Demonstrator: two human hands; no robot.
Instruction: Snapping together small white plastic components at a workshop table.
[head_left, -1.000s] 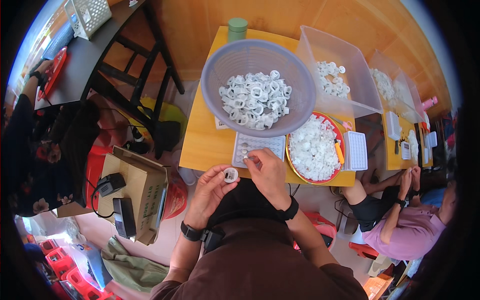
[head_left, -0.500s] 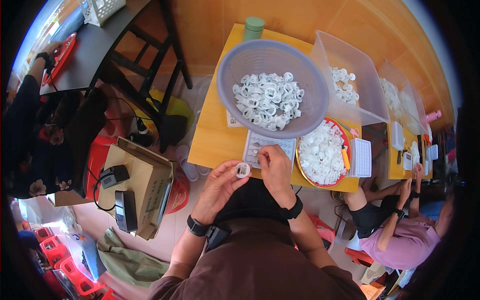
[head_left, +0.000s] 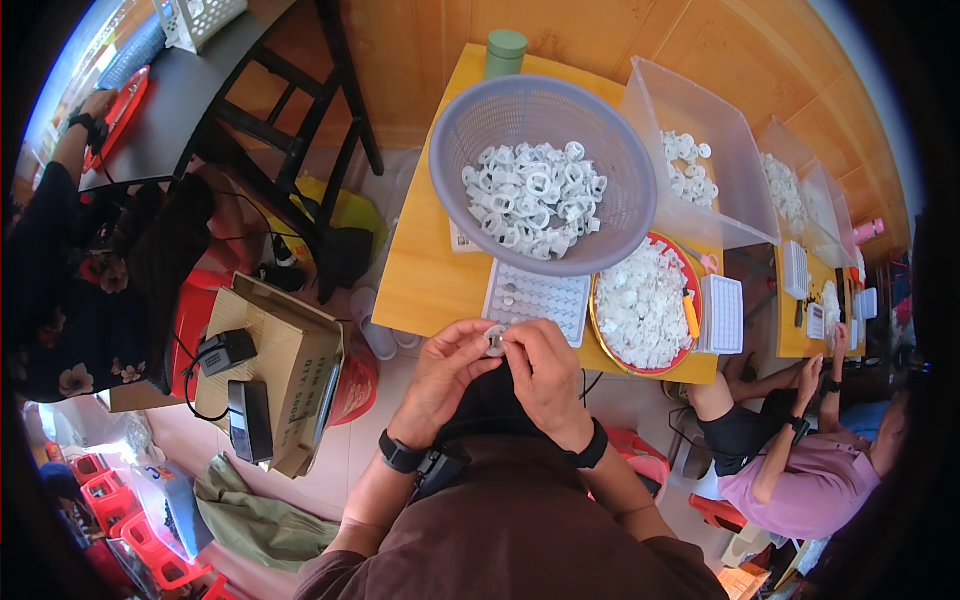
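Between the thumb and fingers of my left hand point(head_left: 440, 372) is a small round white plastic housing point(head_left: 495, 341). My right hand point(head_left: 545, 370) is closed in a pinch against the housing's right side; whatever its fingertips hold is hidden. Just beyond both hands lies a white tray point(head_left: 545, 298) with rows of round pockets, and a few small grey discs point(head_left: 509, 294) show at its left part. A grey-purple plastic basket point(head_left: 447, 160) behind the tray holds many white ring-shaped parts point(head_left: 540, 190).
A red-rimmed round tray point(head_left: 697, 345) heaped with small white pieces point(head_left: 645, 310) sits right on the yellow table point(head_left: 420, 270), with an orange-handled tool point(head_left: 691, 315). Nearby are stacked white trays point(head_left: 722, 315), a clear bin point(head_left: 740, 190) and a green canister point(head_left: 506, 52). Another person point(head_left: 800, 470) sits at right.
My right hand has moved from the pocketed tray toward me and left, and its fingertips now meet the housing. My left hand has turned the housing slightly.
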